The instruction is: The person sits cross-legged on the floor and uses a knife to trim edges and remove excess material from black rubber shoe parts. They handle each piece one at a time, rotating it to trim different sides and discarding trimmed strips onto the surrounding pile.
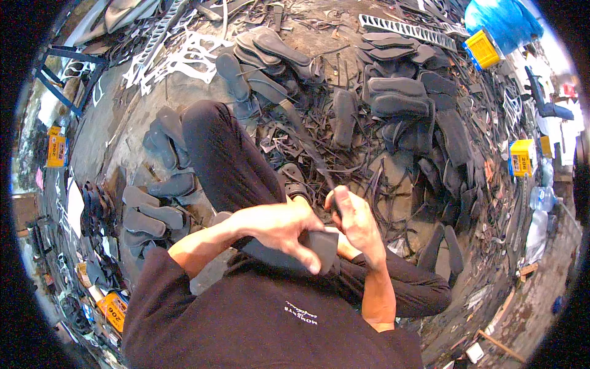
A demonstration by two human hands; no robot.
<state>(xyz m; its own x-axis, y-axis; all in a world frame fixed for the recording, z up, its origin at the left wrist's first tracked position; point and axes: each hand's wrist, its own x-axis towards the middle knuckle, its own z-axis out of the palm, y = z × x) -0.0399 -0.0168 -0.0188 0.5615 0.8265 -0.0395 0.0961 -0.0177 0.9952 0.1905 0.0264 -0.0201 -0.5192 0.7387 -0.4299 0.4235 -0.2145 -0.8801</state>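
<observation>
A dark grey shoe sole (324,249) lies across my lap, under my left hand (273,227). The left thumb presses on its upper face, and the other fingers are mostly hidden behind it. Just right of the sole's end, my right hand (357,224) is closed in a fist with the thumb on top. Something dark shows between its fingers, too hidden to name. A long thin dark strip (316,161) runs from the scrap pile down to this fist; whether the fingers grip it I cannot tell.
Stacked dark soles (399,98) stand ahead on the right, with more soles (150,212) at the left. Thin trimmings (307,132) litter the floor before my bent knee (212,117). White cut-out scraps (190,58) lie far left. A blue bag (501,24) and yellow boxes (522,158) stand right.
</observation>
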